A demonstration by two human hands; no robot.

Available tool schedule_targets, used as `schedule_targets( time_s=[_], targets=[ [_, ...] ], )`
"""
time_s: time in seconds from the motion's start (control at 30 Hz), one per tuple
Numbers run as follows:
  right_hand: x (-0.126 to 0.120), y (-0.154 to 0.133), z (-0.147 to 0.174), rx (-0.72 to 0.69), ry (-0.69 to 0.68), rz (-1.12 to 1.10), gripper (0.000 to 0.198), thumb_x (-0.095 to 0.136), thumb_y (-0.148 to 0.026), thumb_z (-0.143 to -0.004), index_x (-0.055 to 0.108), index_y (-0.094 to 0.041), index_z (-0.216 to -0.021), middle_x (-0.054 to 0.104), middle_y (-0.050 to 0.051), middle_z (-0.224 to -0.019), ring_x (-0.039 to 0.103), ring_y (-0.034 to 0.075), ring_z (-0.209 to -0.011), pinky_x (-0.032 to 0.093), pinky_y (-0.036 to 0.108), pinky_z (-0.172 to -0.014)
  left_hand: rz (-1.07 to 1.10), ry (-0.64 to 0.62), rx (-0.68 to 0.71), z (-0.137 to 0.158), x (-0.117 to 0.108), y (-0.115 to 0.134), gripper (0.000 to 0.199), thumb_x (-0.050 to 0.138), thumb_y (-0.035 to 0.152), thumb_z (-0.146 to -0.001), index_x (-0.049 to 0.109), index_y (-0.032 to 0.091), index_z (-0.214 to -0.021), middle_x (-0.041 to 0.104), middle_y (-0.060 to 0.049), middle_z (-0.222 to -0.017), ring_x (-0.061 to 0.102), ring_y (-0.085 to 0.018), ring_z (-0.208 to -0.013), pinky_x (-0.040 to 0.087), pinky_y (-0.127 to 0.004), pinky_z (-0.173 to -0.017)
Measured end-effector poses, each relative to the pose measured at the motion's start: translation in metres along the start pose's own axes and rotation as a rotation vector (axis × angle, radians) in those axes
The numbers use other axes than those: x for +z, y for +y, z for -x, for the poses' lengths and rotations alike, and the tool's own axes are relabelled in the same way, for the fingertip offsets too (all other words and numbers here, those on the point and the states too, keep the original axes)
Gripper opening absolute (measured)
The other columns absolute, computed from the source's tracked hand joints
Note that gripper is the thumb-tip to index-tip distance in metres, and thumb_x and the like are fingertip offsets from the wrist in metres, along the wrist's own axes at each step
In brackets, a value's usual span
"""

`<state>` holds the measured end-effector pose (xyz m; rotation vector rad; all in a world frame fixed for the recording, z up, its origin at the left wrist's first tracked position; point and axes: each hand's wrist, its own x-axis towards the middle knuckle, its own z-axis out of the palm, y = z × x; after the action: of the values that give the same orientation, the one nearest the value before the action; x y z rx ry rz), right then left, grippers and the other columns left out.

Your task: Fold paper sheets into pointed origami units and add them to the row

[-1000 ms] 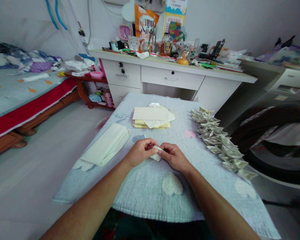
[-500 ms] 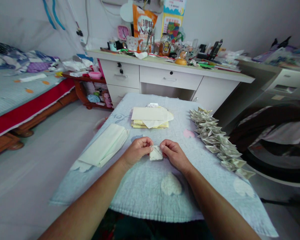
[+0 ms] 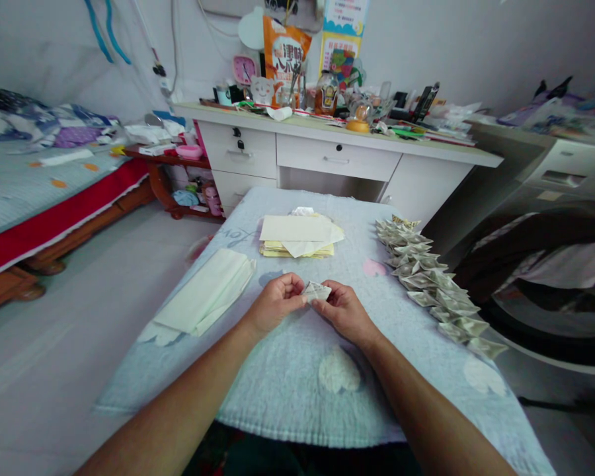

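Between my two hands is a small folded piece of paper (image 3: 317, 291), pale with faint dark marks, pointed at the top. My left hand (image 3: 277, 303) pinches its left corner between thumb and fingers. My right hand (image 3: 344, 309) grips the right side, thumb at the lower edge. Just beyond my hands lies a stack of paper sheets (image 3: 296, 229), cream on top and yellow below. Left of my left hand rests a folded pale green cloth or paper bundle (image 3: 208, 291). Several folded paper boats (image 3: 429, 284) stand in nested rows to the right.
A light blue quilted cloth (image 3: 277, 390) covers the table. Beyond it stands a white desk (image 3: 337, 158) crowded with jars, a pink clock (image 3: 244, 69) and an orange bag (image 3: 283, 56). A washing machine (image 3: 565, 172) is at the right, a bed (image 3: 34, 178) at the left.
The paper in my hands has gone from a squarish shape to a pointed, triangular one. My right thumb has shifted to its lower edge, and both hands stay in about the same place.
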<state>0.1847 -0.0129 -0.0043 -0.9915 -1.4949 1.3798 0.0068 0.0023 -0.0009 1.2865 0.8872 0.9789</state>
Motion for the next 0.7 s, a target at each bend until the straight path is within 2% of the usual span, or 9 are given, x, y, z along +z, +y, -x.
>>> schedule_targets(
  time_s=[0.1, 0.17, 0.3, 0.4, 0.47, 0.53, 0.7],
  targets=[
    [-0.0009, 0.0005, 0.0007, -0.001, 0.008, 0.067, 0.024, 0.067, -0.037, -0.076, 0.054, -0.017, -0.075, 0.045, -0.005, -0.063, 0.037, 0.009, -0.056, 0.03, 0.021, -0.052, -0.097, 0.011, 0.034, -0.0008, -0.0001, -0.0032, 0.026, 0.072, 0.026, -0.07, 0.061, 0.014, -0.091, 0.062, 0.001, -0.076, 0.053, -0.009, -0.063, 0.041, -0.022, -0.062],
    [0.0002, 0.0007, 0.0008, -0.007, 0.004, 0.088, 0.023, 0.066, -0.036, -0.077, 0.053, -0.017, -0.074, 0.043, -0.005, -0.062, 0.036, 0.009, -0.056, 0.03, 0.021, -0.052, -0.109, -0.011, 0.037, -0.001, -0.0001, -0.0035, 0.022, 0.07, 0.029, -0.072, 0.062, 0.013, -0.086, 0.061, 0.001, -0.073, 0.052, -0.009, -0.063, 0.041, -0.022, -0.062],
    [0.0027, 0.0012, 0.0001, -0.06, 0.029, 0.073, 0.019, 0.065, -0.033, -0.078, 0.054, -0.018, -0.082, 0.047, -0.003, -0.068, 0.042, 0.01, -0.061, 0.033, 0.022, -0.056, -0.08, -0.013, 0.037, -0.0006, 0.0001, -0.0019, 0.019, 0.068, 0.03, -0.073, 0.061, 0.014, -0.08, 0.058, 0.002, -0.067, 0.05, -0.009, -0.058, 0.039, -0.021, -0.056],
    [0.0029, -0.0012, 0.0004, -0.127, 0.068, 0.125, 0.012, 0.061, -0.028, -0.08, 0.054, -0.02, -0.085, 0.048, -0.003, -0.071, 0.043, 0.011, -0.063, 0.034, 0.022, -0.057, -0.162, 0.009, 0.06, 0.0006, 0.0004, -0.0019, 0.016, 0.065, 0.027, -0.074, 0.061, 0.015, -0.084, 0.059, 0.001, -0.074, 0.051, -0.009, -0.058, 0.04, -0.021, -0.056],
    [0.0023, -0.0044, 0.0013, -0.187, 0.095, 0.259, 0.002, 0.057, -0.02, -0.079, 0.054, -0.02, -0.08, 0.048, -0.002, -0.071, 0.043, 0.011, -0.063, 0.035, 0.023, -0.058, -0.286, 0.047, 0.144, 0.0019, 0.0014, -0.0021, 0.01, 0.063, 0.021, -0.074, 0.062, 0.015, -0.083, 0.059, -0.002, -0.086, 0.052, -0.009, -0.062, 0.04, -0.021, -0.057],
    [0.0013, -0.0069, 0.0024, -0.275, 0.129, 0.432, 0.01, 0.052, -0.01, -0.076, 0.055, -0.02, -0.077, 0.048, -0.001, -0.073, 0.046, 0.013, -0.067, 0.036, 0.024, -0.062, -0.432, 0.098, 0.251, 0.0036, 0.0032, -0.0014, 0.009, 0.059, 0.014, -0.074, 0.063, 0.017, -0.082, 0.057, -0.002, -0.092, 0.051, -0.009, -0.064, 0.039, -0.021, -0.058],
    [-0.0015, -0.0042, 0.0025, -0.436, 0.125, 0.779, 0.028, 0.047, 0.0, -0.07, 0.057, -0.02, -0.086, 0.054, 0.003, -0.085, 0.05, 0.018, -0.086, 0.04, 0.029, -0.077, -0.692, 0.122, 0.411, 0.0067, 0.0066, 0.0012, 0.018, 0.049, 0.003, -0.072, 0.057, 0.018, -0.077, 0.054, 0.0, -0.081, 0.053, -0.012, -0.072, 0.042, -0.023, -0.067]
  ],
)
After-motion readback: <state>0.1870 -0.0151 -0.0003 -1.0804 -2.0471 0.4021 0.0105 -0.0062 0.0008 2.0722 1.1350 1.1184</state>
